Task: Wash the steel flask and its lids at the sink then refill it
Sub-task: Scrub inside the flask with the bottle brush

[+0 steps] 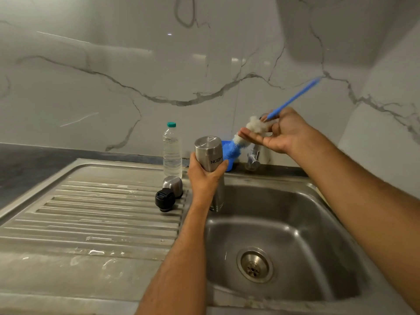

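Observation:
My left hand (pixel 205 176) grips the steel flask (pixel 210 153) upside down, base up, over the left rim of the sink basin (pixel 295 223). Its printed lettering reads inverted. My right hand (pixel 276 133) holds a blue bottle brush (pixel 293 100) by its handle, raised above the tap. The brush's blue and white bristle head (pixel 237 146) points down to the left, close beside the flask's base. On the ribbed drainboard (pixel 95 214) stand the steel outer lid (pixel 173 184) and, in front of it, the black inner lid (pixel 164 199).
A clear plastic water bottle (pixel 172 151) with a teal cap stands behind the lids by the marble wall. A blue container (pixel 228 163) sits behind the flask. The tap (pixel 253 159) is under my right hand. The drain (pixel 254 264) lies low in the basin.

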